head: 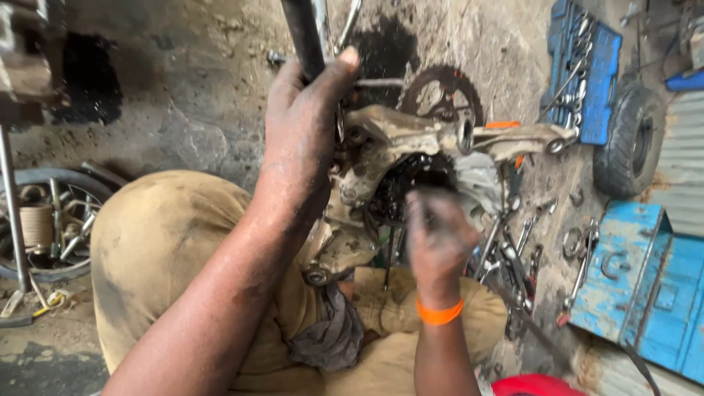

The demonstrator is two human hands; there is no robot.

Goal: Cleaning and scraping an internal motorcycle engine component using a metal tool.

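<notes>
My left hand [304, 128] grips a dark metal tube [302, 29] that rises out of the top of the view. Just right of it sits a greasy metal engine casing [389, 136] with pale arms and a dark gear cluster [411, 183] in its middle. My right hand [436, 235], blurred and wearing an orange wristband [438, 314], is raised against the lower side of that gear cluster; whether it holds anything is unclear. A black chain sprocket [440, 92] lies on the ground behind the casing. My knees in tan trousers [161, 242] fill the lower left.
Several wrenches and loose tools [528, 242] lie on the oily ground to the right. A blue socket set case [583, 66] and a small tyre [631, 139] are at upper right, a blue metal box [638, 286] at lower right. A spoked wheel [51, 220] lies left.
</notes>
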